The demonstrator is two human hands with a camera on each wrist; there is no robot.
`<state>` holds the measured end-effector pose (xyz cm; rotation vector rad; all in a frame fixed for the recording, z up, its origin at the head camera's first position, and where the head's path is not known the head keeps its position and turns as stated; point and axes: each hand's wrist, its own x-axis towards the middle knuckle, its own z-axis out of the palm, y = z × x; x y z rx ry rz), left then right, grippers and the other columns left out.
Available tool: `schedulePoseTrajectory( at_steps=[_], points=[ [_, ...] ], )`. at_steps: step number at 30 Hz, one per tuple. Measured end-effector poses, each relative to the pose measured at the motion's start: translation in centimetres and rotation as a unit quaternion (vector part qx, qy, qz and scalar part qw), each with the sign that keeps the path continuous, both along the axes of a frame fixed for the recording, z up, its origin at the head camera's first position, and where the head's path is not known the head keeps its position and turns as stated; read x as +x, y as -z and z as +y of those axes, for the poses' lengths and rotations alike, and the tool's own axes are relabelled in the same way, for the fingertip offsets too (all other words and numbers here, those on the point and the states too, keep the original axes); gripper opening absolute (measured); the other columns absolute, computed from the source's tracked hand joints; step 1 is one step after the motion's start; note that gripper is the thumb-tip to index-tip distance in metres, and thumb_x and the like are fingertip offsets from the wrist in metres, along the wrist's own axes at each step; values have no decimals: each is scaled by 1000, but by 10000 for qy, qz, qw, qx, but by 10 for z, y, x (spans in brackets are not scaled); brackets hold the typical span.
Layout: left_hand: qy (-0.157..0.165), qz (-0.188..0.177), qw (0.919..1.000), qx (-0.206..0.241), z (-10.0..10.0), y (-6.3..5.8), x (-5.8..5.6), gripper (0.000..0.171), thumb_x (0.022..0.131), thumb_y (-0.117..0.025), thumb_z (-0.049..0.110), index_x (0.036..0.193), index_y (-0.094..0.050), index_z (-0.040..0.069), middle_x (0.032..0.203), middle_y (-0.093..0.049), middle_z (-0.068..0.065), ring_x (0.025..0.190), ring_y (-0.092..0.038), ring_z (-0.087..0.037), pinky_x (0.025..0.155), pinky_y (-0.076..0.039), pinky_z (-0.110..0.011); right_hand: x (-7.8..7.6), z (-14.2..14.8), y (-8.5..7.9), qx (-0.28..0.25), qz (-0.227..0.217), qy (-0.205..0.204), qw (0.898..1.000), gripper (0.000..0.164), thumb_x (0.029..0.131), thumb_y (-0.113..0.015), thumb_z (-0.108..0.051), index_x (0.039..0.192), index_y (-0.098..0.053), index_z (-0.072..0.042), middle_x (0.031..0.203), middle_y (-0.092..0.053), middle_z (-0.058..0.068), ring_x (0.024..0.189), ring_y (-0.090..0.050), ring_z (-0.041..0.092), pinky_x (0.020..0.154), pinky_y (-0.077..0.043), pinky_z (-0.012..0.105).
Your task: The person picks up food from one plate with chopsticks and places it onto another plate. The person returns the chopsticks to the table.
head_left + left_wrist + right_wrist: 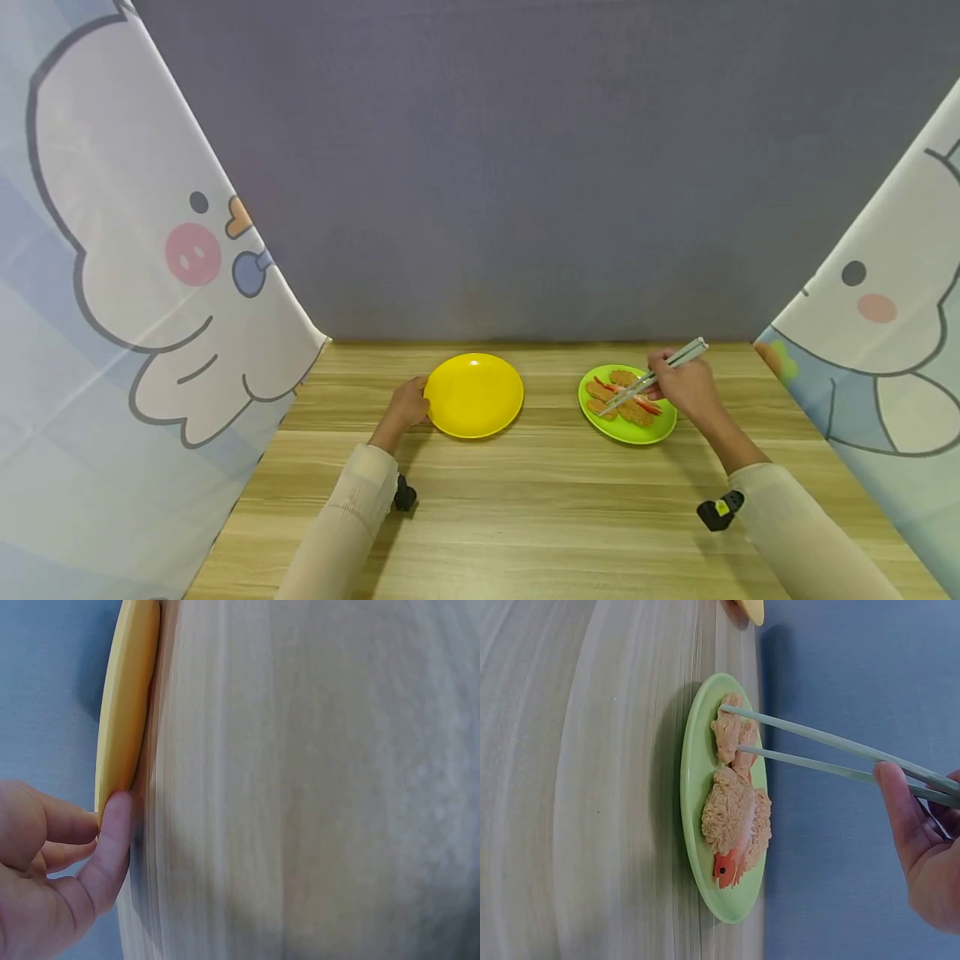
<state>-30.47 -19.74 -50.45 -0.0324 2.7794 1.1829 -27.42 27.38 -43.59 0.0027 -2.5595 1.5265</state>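
Note:
My left hand pinches the left rim of a yellow plate; the left wrist view shows thumb and fingers on the plate's edge. At the right, my right hand holds a pair of pale green chopsticks. Their tips stand apart over a green plate, at a light brown, lumpy fried piece near its left side. Whether the tips grip that piece I cannot tell. Breaded pieces and red-and-white shrimp-like pieces also lie on the green plate.
Both plates are on a wood-grain table, with a gap between them. A grey cloth wall rises behind the table. Printed cartoon curtains flank both sides. A small black device is at the right wrist.

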Motion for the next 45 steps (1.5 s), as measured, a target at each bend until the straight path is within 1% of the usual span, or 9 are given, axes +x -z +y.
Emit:
schedulePoseTrajectory(
  at_steps=[9, 16, 22, 27, 29, 33, 39, 42, 45],
  points=[
    [-31, -36, 10000, 47, 0, 0, 2, 57, 92, -52, -9, 148, -52, 4, 134, -62, -26, 77, -72, -22, 61, -63, -31, 1, -1, 0, -119, -242, 1, 9996, 37, 104, -46, -24, 106, -61, 10, 74, -72, 11, 59, -72, 11, 59, -64, 37],
    [-65, -63, 9999, 63, 0, 3, 2, 57, 92, -54, -7, 147, -53, 5, 132, -64, -25, 74, -70, -20, 60, -63, -30, 2, -3, 2, -44, -271, 25, 9996, 36, 104, -47, -24, 105, -63, 9, 78, -72, 14, 60, -71, 11, 59, -64, 37],
    [-97, -48, 9999, 114, 0, 4, 1, 57, 91, -53, -8, 147, -53, 4, 130, -65, -25, 74, -70, -20, 60, -63, -30, 0, -4, 7, 176, -85, 37, 9998, 36, 104, -48, -23, 101, -65, 8, 76, -73, 16, 57, -71, 10, 59, -64, 38],
    [-79, -58, 9999, 54, 1, 2, 3, 58, 91, -54, -8, 147, -53, 4, 131, -64, -25, 73, -70, -19, 61, -63, -30, 2, -4, 4, 325, 88, -94, 9994, 36, 104, -49, -22, 102, -65, 10, 77, -73, 19, 57, -71, 9, 59, -64, 40],
    [-98, -77, 9999, 65, 2, 1, 4, 58, 91, -53, -8, 147, -52, 4, 131, -64, -25, 72, -70, -19, 61, -63, -30, 3, -4, 4, 367, 111, -130, 9992, 36, 105, -49, -22, 103, -66, 10, 78, -73, 19, 57, -71, 9, 59, -64, 38],
    [-138, -103, 9998, 97, 2, 1, 4, 59, 90, -53, -9, 148, -52, 3, 131, -64, -26, 71, -70, -19, 60, -63, -30, 4, -2, 3, 331, 138, -150, 9992, 36, 105, -49, -22, 103, -66, 10, 79, -73, 21, 57, -72, 11, 58, -64, 37],
    [-121, -69, 9998, 105, 1, 1, 3, 59, 90, -51, -10, 148, -51, 2, 130, -64, -26, 72, -70, -20, 60, -63, -30, 3, -2, -3, 144, 198, -167, 9996, 37, 105, -50, -21, 104, -65, 13, 83, -73, 26, 56, -70, 7, 54, -62, 29],
    [-134, -74, 9997, 178, 1, 1, 2, 59, 90, -52, -10, 148, -51, 3, 129, -65, -26, 72, -70, -20, 60, -63, -31, 3, -3, -7, 46, 209, -184, 9996, 37, 105, -49, -21, 104, -64, 12, 84, -73, 28, 56, -70, 6, 56, -63, 30],
    [-148, -95, 9995, 269, 1, 2, 2, 59, 91, -52, -9, 148, -51, 4, 128, -65, -26, 72, -70, -20, 60, -63, -30, 4, -6, -10, -58, 235, -207, 9995, 35, 105, -50, -20, 105, -64, 12, 84, -72, 27, 57, -72, 9, 57, -63, 33]
  ],
)
